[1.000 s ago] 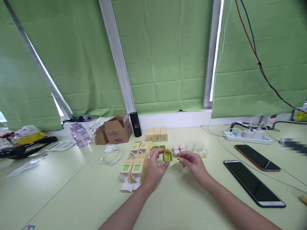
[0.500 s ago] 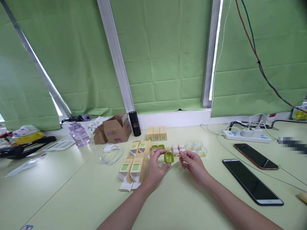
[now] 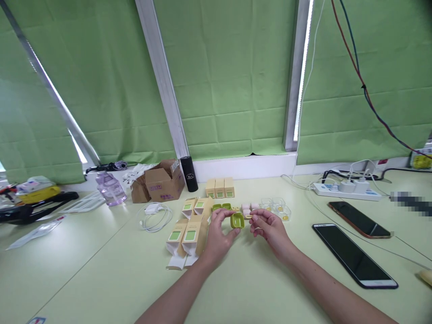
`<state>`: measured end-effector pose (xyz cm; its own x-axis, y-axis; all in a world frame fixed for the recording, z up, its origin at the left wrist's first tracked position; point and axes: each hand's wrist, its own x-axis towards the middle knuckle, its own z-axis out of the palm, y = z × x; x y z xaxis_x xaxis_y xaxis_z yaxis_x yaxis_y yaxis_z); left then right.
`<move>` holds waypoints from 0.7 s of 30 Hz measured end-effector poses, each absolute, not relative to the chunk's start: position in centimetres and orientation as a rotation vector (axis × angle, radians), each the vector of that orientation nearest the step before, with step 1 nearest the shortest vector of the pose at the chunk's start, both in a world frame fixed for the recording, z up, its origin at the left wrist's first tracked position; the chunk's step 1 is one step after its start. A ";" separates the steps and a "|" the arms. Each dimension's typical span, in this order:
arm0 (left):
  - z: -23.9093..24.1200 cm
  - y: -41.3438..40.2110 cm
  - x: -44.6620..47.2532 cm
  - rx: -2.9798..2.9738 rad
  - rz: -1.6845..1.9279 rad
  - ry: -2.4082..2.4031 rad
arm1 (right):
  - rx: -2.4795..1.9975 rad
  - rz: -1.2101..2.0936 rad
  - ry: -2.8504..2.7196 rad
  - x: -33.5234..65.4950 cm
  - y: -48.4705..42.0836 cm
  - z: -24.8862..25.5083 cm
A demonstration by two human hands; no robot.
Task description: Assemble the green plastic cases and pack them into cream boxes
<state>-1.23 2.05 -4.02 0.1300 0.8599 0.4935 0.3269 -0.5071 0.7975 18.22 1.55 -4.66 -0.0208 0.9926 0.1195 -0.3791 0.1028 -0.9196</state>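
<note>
My left hand [image 3: 218,236] pinches a small green case [image 3: 237,220] between thumb and fingers, just above the table. My right hand [image 3: 272,229] is closed in a pinch on a tiny yellow piece [image 3: 249,216] held right beside the case. Behind my hands lie more green cases [image 3: 222,207], small pink blocks [image 3: 249,208] and clear plastic trays [image 3: 278,207] with yellow bits. Tan cartons with green labels [image 3: 187,234] lie open to the left of my left hand.
Three upright tan boxes [image 3: 220,187] stand at the back, near a black cylinder [image 3: 189,174] and a brown cardboard box [image 3: 161,183]. A white cable [image 3: 154,217] and purple bottle [image 3: 110,189] sit left. Two phones [image 3: 353,254] and a power strip [image 3: 347,189] lie right.
My right hand has moved left, bringing the small yellow piece up against the green case. My left hand kept its hold on the case.
</note>
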 end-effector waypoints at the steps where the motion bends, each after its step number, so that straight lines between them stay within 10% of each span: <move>1: -4.0 2.0 -1.2 1.902 1.375 1.142 | -0.815 1.302 -1.023 18.2 1.5 -4.7; 21: -3.7 1.6 -1.0 1.921 1.372 1.124 | -0.939 0.667 -1.449 18.1 1.2 -5.4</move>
